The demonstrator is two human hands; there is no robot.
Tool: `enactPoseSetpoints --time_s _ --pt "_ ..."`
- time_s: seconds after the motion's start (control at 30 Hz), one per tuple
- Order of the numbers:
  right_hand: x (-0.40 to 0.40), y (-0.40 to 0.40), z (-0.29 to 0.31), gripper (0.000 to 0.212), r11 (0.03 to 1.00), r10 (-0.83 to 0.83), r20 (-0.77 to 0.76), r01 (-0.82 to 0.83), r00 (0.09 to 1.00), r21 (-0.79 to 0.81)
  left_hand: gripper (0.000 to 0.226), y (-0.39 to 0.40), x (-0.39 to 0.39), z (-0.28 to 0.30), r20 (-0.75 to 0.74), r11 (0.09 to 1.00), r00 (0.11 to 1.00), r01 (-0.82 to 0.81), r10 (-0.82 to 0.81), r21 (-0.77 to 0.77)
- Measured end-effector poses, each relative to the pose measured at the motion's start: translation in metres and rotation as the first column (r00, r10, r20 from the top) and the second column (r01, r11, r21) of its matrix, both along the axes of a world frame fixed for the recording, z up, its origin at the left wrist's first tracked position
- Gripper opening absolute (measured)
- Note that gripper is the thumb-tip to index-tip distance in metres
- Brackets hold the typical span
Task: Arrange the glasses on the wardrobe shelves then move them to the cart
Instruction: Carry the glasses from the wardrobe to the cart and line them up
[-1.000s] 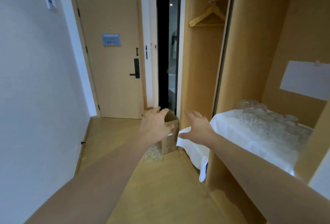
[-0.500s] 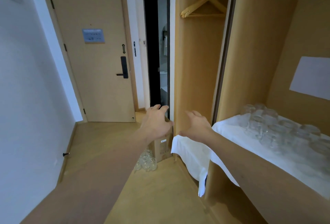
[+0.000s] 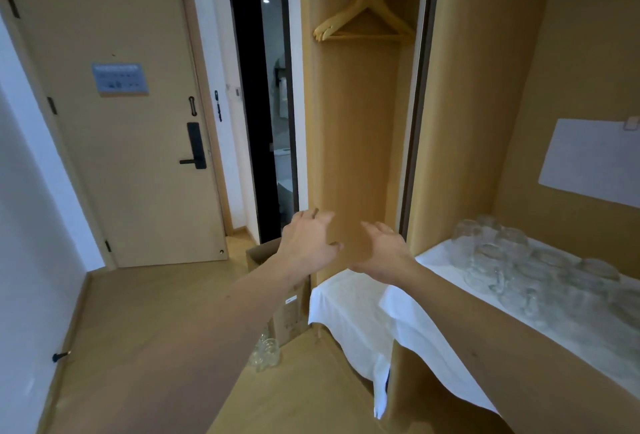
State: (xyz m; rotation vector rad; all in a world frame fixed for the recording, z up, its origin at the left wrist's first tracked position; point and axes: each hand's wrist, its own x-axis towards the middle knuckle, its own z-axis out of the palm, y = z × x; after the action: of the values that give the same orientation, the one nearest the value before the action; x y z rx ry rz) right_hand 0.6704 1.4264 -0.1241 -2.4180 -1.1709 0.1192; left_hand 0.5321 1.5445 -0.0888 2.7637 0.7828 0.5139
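1. My left hand point(image 3: 306, 243) is raised in front of me, fingers spread and loosely bent, holding nothing.
2. My right hand point(image 3: 379, 250) hangs just beside it at its 3 o'clock, palm turned toward the left hand, fingers loosely extended and slightly apart, also holding nothing. The two hands are close but do not touch.
3. Behind both hands stands the wooden wardrobe point(image 3: 349, 143), its narrow hanging bay open, with wooden hangers point(image 3: 363, 18) on the rail at 12 o'clock from my hands.
4. At 3 to 4 o'clock from my right hand, a wardrobe shelf is covered by a white cloth point(image 3: 360, 316) that droops over its front edge.
5. A group of clear glasses point(image 3: 512, 260) stands crowded together on that cloth, well apart from my fingers. Blur keeps me from counting them.
6. At 6 o'clock below my left hand, a cardboard box point(image 3: 287, 309) sits on the wooden floor against the wardrobe's end, partly hidden by my forearm.
7. A few more clear glasses on the floor point(image 3: 265, 352) stand just beside the box at its 7 o'clock.
8. At 9 to 10 o'clock, a closed door point(image 3: 114, 115) with a black handle.
9. Between door and wardrobe, a dark doorway point(image 3: 263, 104).
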Motion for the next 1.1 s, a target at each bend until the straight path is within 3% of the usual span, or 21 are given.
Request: enactPoseSetpoints --time_s 0.3,0.57,0.7,1.1 --pt "0.049 0.049 -0.006 0.093 0.987 -0.146 0.040 0.149 0.988 -0.067 0.070 0.068 0.080 0.004 0.016 0.986 0.986 0.168 -0.168 -0.013" --pt "0.084 0.070 -0.002 0.090 0.955 -0.293 0.064 0.296 0.954 -0.029 0.071 0.114 0.147 -0.004 0.017 0.945 0.946 0.324 -0.323 -0.055" --pt "0.100 0.065 -0.009 0.100 0.908 -0.419 -0.004 0.419 0.908 -0.017 0.068 0.115 0.178 -0.011 0.006 0.913 0.914 0.406 -0.406 -0.025" --pt "0.135 0.008 -0.035 0.100 0.771 -0.636 -0.009 0.635 0.772 -0.043 0.068 0.070 0.248 -0.043 -0.024 0.766 0.766 0.642 -0.643 -0.034"
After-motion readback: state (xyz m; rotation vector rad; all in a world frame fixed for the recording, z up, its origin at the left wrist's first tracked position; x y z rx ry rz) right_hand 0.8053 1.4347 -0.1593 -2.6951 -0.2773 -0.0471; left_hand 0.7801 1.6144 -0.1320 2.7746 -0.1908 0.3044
